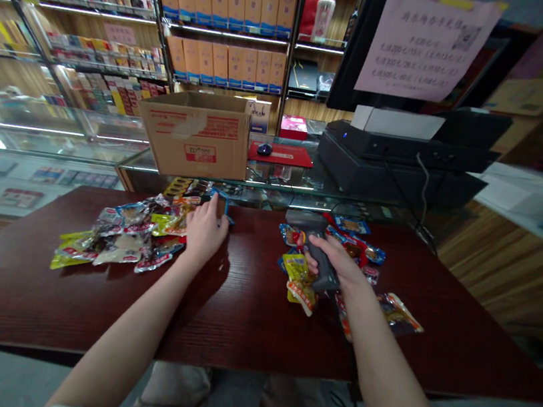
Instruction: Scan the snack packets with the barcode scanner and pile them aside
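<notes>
My left hand (207,228) has its fingers and thumb on a blue-edged snack packet (223,206), at the right end of a pile of snack packets (129,227). The hand covers part of this packet. These packets are shiny, with clear, yellow and red parts. In my right hand (337,260) is a black handheld barcode scanner (324,265), its head tilted away from me. Under and around the scanner lies a second group of packets, among them a yellow packet (300,278) and a clear one with an orange edge (400,312).
A dark red-brown table (239,320) bears both piles. Behind it, an open cardboard box (202,143) stands on a glass counter, near a mouse (264,149) on a red mat. A black monitor (356,54) and register (393,160) stand right. Boxed goods fill shelves (232,35).
</notes>
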The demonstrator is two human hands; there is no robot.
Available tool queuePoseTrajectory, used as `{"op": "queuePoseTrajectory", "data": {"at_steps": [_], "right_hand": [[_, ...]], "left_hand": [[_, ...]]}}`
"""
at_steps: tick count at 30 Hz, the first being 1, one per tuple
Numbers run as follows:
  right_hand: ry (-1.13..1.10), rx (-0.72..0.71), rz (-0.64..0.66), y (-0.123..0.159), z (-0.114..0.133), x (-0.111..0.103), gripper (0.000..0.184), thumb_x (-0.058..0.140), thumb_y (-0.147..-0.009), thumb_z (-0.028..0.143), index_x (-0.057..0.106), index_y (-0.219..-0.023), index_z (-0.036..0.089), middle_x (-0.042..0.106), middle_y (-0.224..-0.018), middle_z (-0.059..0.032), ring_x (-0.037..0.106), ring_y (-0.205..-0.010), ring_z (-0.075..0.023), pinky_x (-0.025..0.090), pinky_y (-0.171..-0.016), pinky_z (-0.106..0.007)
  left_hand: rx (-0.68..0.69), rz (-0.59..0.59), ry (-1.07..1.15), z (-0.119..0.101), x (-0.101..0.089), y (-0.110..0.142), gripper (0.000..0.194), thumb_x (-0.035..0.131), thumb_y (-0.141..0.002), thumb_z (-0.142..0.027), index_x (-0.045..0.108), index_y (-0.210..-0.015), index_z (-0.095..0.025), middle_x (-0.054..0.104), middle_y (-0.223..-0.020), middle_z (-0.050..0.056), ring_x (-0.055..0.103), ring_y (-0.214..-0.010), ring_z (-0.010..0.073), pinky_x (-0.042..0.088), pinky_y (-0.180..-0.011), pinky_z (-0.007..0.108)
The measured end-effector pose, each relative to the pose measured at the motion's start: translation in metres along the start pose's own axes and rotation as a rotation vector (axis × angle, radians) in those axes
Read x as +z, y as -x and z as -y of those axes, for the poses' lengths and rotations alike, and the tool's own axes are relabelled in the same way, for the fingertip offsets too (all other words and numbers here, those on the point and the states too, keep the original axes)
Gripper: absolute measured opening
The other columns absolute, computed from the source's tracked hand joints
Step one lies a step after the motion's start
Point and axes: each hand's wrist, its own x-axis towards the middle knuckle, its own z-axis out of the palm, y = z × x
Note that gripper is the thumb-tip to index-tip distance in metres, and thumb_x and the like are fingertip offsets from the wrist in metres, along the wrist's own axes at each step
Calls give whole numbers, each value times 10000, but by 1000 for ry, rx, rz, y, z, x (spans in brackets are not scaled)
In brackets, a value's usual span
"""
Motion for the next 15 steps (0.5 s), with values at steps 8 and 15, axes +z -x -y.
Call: {"op": "queuePoseTrajectory", "data": {"at_steps": [8,15], "right_hand": [[-116,-105,-204,1,14,-42,328,737,-754,442,617,-889,169,514,-466,34,468,-397,-102,375,-386,-210],[-69,-195,-408,11,25,-64,302,735,-751,393,651,-931,167,562,-485,24,518,-411,-122,436,-392,-221]], "left_hand": [[-239,-28,-366,51,-28,-15,395,462,-890,-322,686,-1129,-101,574,-1327,291,477,-1241,479,284,-990,710],[378,54,-45,11,3,-1,370,419,-950,-292,627,-1231,-170,620,-1305,153,508,-1304,293,231,-1187,530]]}}
